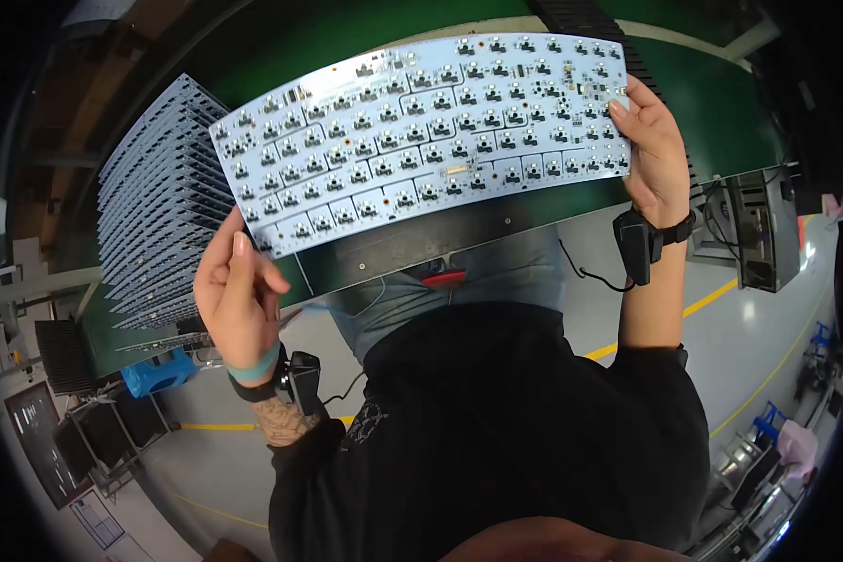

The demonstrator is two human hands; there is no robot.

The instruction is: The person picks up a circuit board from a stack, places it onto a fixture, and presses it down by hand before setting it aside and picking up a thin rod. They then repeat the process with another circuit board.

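Observation:
A long white keyboard circuit board (412,173) spans the space between my hands, face up and tilted, its left end lower. Rows of small black key sockets cover it. My right hand (660,145) grips its right edge, thumb on top and the other fingers underneath. At the lower left corner my left hand (239,295) pinches the edge, its thumb near the corner and some fingers hidden behind. Just beyond my left hand stands a tall stack of similar circuit boards (150,206), with their edges showing.
Below the board lies a green work surface (534,211) with a dark front edge. A black slotted rack (646,61) stands behind the right end. To the left are another black rack (63,358) and a blue container (157,373). A metal cabinet (763,229) stands at right.

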